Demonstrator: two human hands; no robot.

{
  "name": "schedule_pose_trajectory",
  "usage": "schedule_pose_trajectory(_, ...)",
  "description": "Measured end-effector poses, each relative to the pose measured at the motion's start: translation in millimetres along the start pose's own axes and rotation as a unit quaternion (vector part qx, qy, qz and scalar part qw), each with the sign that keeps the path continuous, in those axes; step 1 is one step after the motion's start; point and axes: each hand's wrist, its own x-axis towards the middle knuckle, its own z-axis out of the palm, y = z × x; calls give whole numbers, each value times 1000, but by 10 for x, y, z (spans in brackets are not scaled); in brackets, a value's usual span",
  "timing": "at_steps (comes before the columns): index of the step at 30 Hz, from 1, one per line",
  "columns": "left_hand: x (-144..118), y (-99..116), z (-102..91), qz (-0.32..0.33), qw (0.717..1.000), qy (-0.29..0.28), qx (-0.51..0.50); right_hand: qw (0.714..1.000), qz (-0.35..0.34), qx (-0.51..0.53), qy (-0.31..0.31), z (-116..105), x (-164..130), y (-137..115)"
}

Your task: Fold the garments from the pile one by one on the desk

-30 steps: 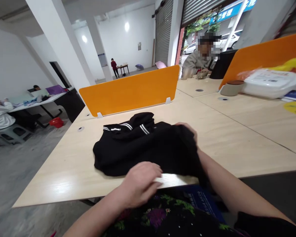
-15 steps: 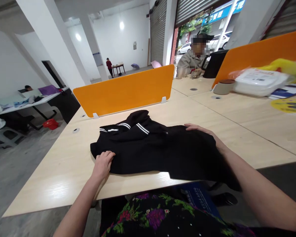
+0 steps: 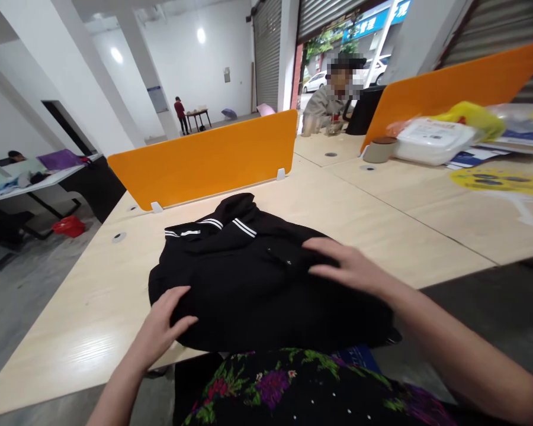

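While I am sitting at the edge of the light wooden desk (image 3: 382,213), I am keeping both hands on the black garment (image 3: 249,278), which is lying bunched in front of me with its near edge hanging over the desk's front edge. My left hand (image 3: 162,325) is resting flat, fingers spread and grasping nothing, on the garment's near left corner. My right hand (image 3: 346,266) is lying open, fingers stretched leftward, on the cloth's right part. White stripes are showing on the collar toward the orange divider (image 3: 204,160). Farther off, another person (image 3: 326,103) is sitting at the far desk, and a white container (image 3: 430,139) is lying to my right.
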Motion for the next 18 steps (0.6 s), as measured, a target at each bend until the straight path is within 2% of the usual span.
schedule_pose_trajectory(1,9,82,79,25,999,-8,20,997,-32,-16,-62,128,-2,-166)
schedule_pose_trajectory(2,20,161,148,40,998,-20,39,994,-41,-36,-98,251,-3,-296)
schedule_pose_trajectory(5,38,332,231,54,994,-75,59,989,-41,-51,-130,453,-15,-464)
schedule_pose_trajectory(8,17,363,116,73,985,-157,-21,977,-72,65,-187,293,-25,-418)
schedule_pose_trajectory(10,37,310,2,58,980,-167,-87,959,-53,157,-230,102,16,-352)
schedule_pose_trajectory(12,151,209,-72,17,990,-110,-89,960,3,186,-208,-3,131,-286)
schedule_pose_trajectory(14,382,75,-65,-9,999,-15,-32,981,49,133,-135,58,323,-228)
schedule_pose_trajectory(16,698,-56,30,2,998,61,29,994,52,33,-89,270,549,-180)
schedule_pose_trajectory(18,1027,-139,188,19,995,80,63,994,29,-64,-79,552,750,-139)
